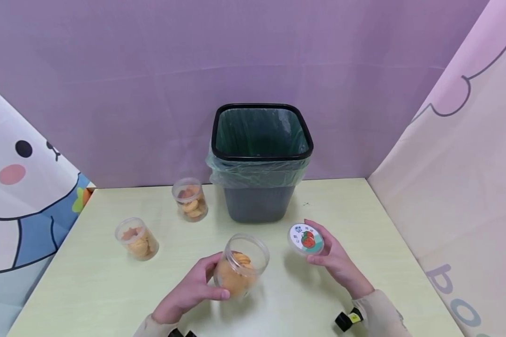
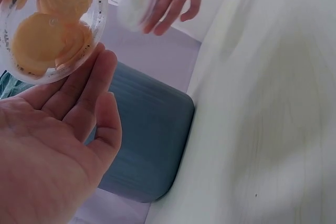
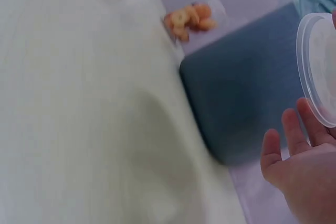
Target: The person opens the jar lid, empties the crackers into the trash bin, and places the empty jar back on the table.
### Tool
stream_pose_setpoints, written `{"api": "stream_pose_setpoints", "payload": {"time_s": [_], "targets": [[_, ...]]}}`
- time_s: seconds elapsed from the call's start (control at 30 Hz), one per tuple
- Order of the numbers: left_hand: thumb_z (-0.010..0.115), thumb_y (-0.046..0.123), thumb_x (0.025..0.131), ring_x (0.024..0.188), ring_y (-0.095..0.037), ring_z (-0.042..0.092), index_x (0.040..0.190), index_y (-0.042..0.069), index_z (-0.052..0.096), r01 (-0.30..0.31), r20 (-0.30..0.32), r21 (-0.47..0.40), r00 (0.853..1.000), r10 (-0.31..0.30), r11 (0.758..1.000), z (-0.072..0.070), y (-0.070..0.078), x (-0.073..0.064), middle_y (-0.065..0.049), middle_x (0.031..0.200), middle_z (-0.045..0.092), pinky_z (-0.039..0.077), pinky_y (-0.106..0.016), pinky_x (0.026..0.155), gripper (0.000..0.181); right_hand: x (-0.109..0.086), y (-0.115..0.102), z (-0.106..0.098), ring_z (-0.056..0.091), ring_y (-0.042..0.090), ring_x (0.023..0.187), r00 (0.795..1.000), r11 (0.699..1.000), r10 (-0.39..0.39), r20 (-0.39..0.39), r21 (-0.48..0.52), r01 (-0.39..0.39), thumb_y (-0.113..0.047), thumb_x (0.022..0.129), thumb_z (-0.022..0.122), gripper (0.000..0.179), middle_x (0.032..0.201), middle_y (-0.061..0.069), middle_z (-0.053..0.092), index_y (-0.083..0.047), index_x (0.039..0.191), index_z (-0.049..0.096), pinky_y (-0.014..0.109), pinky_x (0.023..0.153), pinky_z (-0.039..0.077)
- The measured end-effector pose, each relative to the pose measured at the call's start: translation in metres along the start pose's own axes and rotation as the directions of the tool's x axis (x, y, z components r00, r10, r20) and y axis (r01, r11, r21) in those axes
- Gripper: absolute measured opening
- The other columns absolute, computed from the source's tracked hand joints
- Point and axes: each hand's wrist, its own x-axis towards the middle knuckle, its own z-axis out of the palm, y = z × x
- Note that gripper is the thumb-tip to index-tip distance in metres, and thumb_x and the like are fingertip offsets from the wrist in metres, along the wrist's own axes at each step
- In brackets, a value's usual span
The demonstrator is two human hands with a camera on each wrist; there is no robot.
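Note:
My left hand [image 1: 200, 285] grips a clear plastic jar [image 1: 240, 269] with round golden cookies [image 1: 236, 276] inside. The jar's mouth is uncovered and tilts toward the back right, and its base faces the left wrist view. To the right, my right hand [image 1: 335, 260] holds a round lid [image 1: 306, 238] by its edge, between thumb and fingers. A strawberry picture and small print mark the lid's top; its pale, translucent underside shows in the right wrist view [image 3: 320, 69]. Jar and lid are apart, both held above the table.
Behind the hands stands a grey trash bin [image 1: 259, 201] with a black rim and green liner bag, close to the purple backdrop [image 1: 152, 93]. Left of it are two more clear cookie jars, one farther back [image 1: 189, 200] and one nearer [image 1: 137, 239], on the pale table [image 1: 88, 281].

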Motion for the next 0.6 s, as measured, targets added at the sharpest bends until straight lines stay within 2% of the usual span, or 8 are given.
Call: {"api": "stream_pose_setpoints", "payload": {"time_s": [0.27,0.43,0.5,0.6], "targets": [[0.083,0.014,0.077,0.129,-0.027,0.048,0.136,0.005,0.058,0.018,-0.021,-0.013,1.000,-0.018,1.000,-0.004,0.000,-0.001,-0.015,0.129,0.063,0.018,-0.056,0.107,0.064,-0.010,0.011,-0.032,0.050,0.011,0.123,0.992,0.979,0.030,-0.121,-0.196,-0.054,0.004,0.085,0.071,0.083,0.145,0.014,0.041,-0.002,0.154,0.027,0.023,0.097,0.045],[0.082,0.013,0.078,0.129,-0.026,0.048,0.136,0.003,0.057,0.001,-0.024,-0.020,1.000,-0.001,1.000,-0.006,-0.001,-0.001,-0.016,0.129,0.063,0.018,-0.055,0.107,0.064,-0.013,0.014,-0.045,0.049,0.007,0.122,0.985,0.953,0.038,-0.170,-0.291,-0.087,0.003,0.084,0.073,0.084,0.147,0.024,0.037,0.003,0.153,0.024,0.019,0.098,0.042],[0.082,0.013,0.078,0.128,-0.026,0.048,0.136,0.004,0.057,0.005,-0.025,-0.020,1.000,-0.005,1.000,-0.006,-0.001,-0.002,-0.016,0.129,0.063,0.018,-0.055,0.107,0.063,-0.014,0.016,-0.049,0.049,0.010,0.123,0.978,0.930,0.052,-0.200,-0.348,-0.121,0.000,0.084,0.075,0.085,0.148,0.024,0.038,0.002,0.152,0.026,0.025,0.100,0.041],[0.082,0.015,0.079,0.128,-0.027,0.048,0.135,0.004,0.058,0.020,-0.027,-0.021,0.999,-0.021,1.000,-0.007,0.000,-0.002,-0.016,0.129,0.063,0.018,-0.056,0.107,0.062,-0.017,0.018,-0.053,0.048,0.021,0.124,0.966,0.878,0.087,-0.244,-0.438,-0.190,-0.007,0.081,0.081,0.087,0.145,0.020,0.044,-0.002,0.152,0.030,0.043,0.103,0.038]]}}
